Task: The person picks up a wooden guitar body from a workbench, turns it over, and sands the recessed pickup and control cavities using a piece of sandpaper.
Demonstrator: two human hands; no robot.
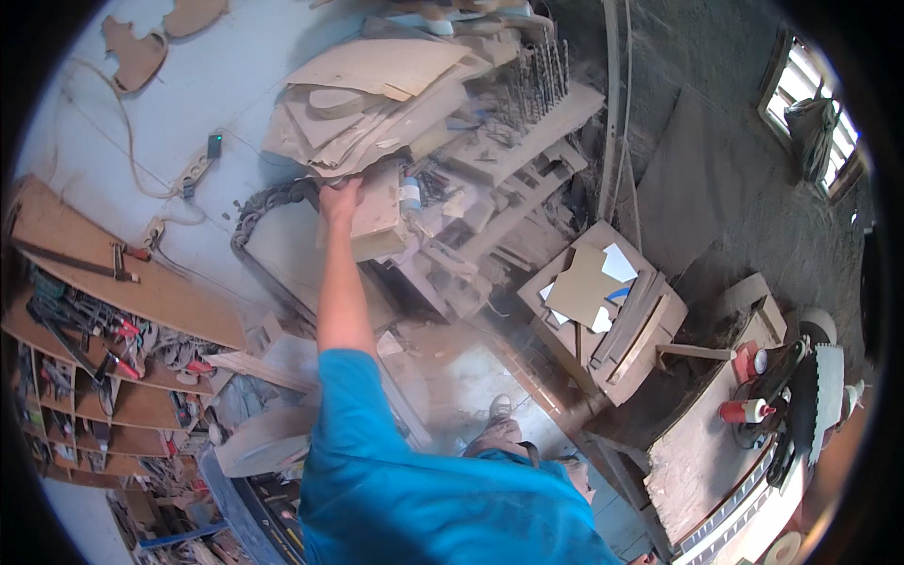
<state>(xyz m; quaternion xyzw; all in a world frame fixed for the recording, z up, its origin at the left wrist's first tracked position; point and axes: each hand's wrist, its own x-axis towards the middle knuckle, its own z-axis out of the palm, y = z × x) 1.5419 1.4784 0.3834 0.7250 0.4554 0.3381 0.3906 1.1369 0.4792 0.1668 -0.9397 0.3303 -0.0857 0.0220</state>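
My left arm, in a blue sleeve, reaches far forward. My left hand (341, 198) is at the corner of a dusty wooden box or cabinet (379, 218), just under a stack of dusty sheets (372, 75). Its fingers are curled, and what they hold, if anything, is hidden. A small roll or can with a blue and white wrap (411, 193) stands to the right of the hand. Beyond it, a dusty rack (499, 155) carries several upright drill bits (539, 85). My right hand does not show.
Tool shelves (104, 395) crowd the left side. A power strip (195, 171) hangs on the white wall. At right, a dusty box (565, 353) bears paper and board scraps. Nearer, a workbench (692, 457) holds a red and white bottle (747, 411) and a toothed disc (827, 395).
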